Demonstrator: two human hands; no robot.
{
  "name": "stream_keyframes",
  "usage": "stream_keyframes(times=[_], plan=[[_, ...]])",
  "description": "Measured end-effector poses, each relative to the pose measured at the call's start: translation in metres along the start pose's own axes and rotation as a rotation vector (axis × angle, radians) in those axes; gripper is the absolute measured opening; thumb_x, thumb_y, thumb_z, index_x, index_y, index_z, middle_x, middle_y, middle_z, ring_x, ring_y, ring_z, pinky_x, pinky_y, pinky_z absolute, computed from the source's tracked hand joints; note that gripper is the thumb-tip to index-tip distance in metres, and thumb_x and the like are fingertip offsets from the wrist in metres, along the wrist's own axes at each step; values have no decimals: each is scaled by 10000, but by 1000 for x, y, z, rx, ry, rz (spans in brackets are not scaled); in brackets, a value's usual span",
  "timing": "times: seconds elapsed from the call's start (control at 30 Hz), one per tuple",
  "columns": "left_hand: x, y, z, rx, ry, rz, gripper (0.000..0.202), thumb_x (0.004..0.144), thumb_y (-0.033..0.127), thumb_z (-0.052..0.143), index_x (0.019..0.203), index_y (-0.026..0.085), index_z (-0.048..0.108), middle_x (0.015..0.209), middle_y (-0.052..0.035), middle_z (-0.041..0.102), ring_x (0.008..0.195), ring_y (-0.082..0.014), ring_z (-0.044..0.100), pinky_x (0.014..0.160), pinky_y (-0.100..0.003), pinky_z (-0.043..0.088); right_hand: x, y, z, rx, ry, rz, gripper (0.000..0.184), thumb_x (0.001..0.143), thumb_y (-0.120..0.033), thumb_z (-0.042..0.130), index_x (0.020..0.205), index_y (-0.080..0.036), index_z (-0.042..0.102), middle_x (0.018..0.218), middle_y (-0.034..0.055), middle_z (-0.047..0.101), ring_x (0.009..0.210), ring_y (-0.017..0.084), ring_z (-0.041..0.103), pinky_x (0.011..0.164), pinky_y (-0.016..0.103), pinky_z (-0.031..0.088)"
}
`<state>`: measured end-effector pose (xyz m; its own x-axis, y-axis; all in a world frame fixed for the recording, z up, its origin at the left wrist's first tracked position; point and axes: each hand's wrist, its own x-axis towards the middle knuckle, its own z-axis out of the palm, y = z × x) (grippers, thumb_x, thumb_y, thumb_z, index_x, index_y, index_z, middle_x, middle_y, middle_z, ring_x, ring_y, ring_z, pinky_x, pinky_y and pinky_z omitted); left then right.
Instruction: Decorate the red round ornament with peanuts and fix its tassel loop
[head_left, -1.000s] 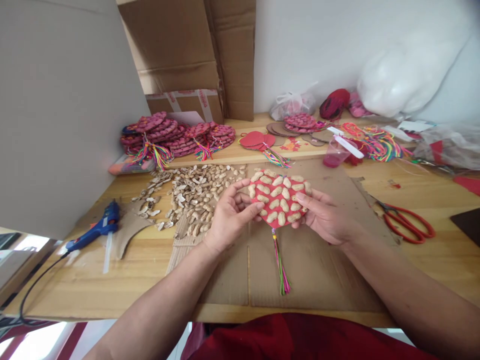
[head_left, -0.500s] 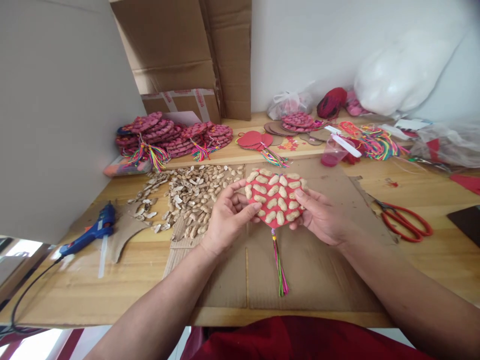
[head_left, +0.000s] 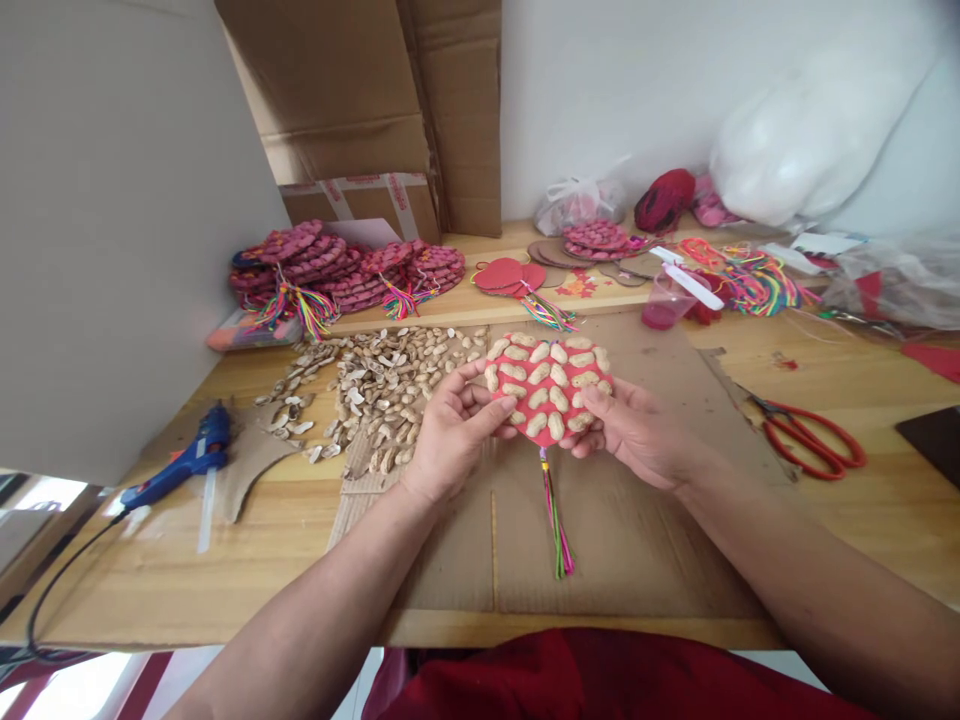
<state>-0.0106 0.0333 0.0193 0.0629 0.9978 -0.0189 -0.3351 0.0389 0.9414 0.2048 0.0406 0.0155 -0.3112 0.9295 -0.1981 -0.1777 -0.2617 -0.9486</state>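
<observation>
Between both hands is a red heart-shaped ornament (head_left: 527, 398) with rows of peanut shells fixed on its face. A tassel (head_left: 556, 530) of green, pink and yellow cords hangs from its lower point. My left hand (head_left: 459, 425) grips the heart's left edge, thumb on the front and fingers behind. On the opposite edge, my right hand (head_left: 634, 430) pinches the heart with its thumb over the front. The heart is held above a cardboard sheet (head_left: 600, 560). Left of it lies a spread of peanut shells (head_left: 390, 385).
A blue glue gun (head_left: 180, 465) with its cord rests at the left. Red-handled scissors (head_left: 814, 440) lie at the right. Along the back are stacked pink braided pieces (head_left: 330, 270), red hearts (head_left: 510, 278), a plastic cup (head_left: 667, 300), coloured cords (head_left: 750, 275) and red yarn (head_left: 664, 200).
Both hands have shifted the heart slightly to the left and up. The tassel has moved with it, and the grips look the same.
</observation>
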Motion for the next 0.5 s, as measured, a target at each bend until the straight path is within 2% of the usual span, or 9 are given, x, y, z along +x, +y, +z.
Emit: stream_keyframes(times=[0.17,0.37,0.5], plan=[[1,-2,-1,-16,-11,0,613,698,278,901,1203,180,569,766,14,706,671,-133,685,619,-242,617,-1,-1,0,-42,-10,-28,382,736,-420,848,992,-209,659,825,12,756,686,118,710,575,201,574],[-2,-3,1,-40,-125,-65,508,788,340,842,1201,182,592,901,-40,736,781,-163,718,661,-264,623,0,1,-1,-81,25,-79,353,765,-403,826,1000,-207,651,828,12,750,688,121,702,571,216,563],[-2,-7,2,-46,-198,-114,549,728,286,892,1190,185,613,1028,-63,740,868,-171,725,713,-265,619,0,0,1,-86,33,-87,324,777,-416,809,969,-206,654,822,12,742,697,126,696,577,228,562]])
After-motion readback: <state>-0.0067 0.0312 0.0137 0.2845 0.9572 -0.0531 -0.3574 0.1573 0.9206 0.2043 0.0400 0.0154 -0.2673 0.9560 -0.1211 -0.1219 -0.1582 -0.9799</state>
